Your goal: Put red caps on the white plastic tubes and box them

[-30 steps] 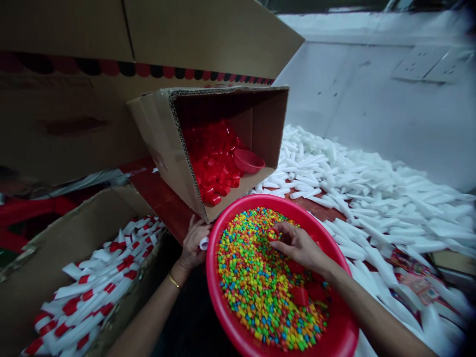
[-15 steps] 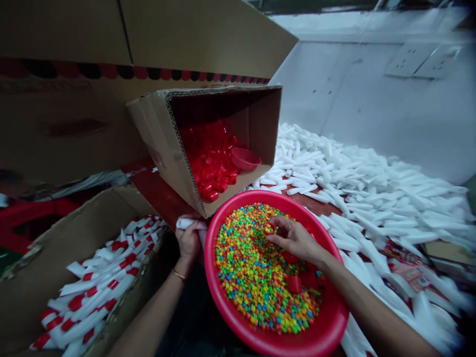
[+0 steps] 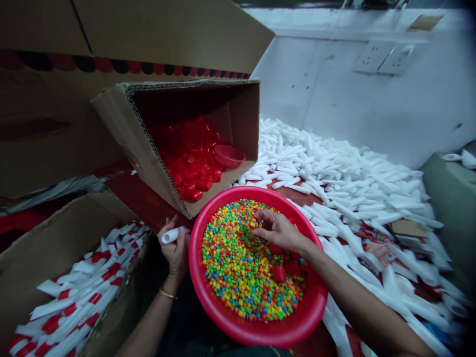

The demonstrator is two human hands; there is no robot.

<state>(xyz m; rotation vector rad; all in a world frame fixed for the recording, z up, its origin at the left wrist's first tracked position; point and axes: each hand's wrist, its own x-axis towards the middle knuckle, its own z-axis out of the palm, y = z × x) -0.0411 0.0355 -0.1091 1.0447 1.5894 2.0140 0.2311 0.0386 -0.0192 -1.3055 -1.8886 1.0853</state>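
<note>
My left hand (image 3: 177,255) grips a white plastic tube (image 3: 170,236), its open end facing me, just left of a pink-red basin (image 3: 198,282). Small multicoloured candies (image 3: 238,272) fill much of this basin. Over them, my right hand (image 3: 282,232) pinches a small red cap (image 3: 255,223) between thumb and fingers; candies show inside the cap. Several loose red caps (image 3: 278,273) lie among the candies below my right wrist, partly hidden by the forearm.
Behind the basin, a cardboard box (image 3: 126,144) on its side holds many red caps (image 3: 191,168) and a small red basket (image 3: 229,155). White tubes (image 3: 353,193) are heaped at right, near the wall. A carton (image 3: 22,253) at lower left holds red-capped tubes (image 3: 74,297).
The camera view has shifted, so the scene sits further left. My left hand has turned the tube so its opening faces me more. The right hand keeps the cap over the candies.
</note>
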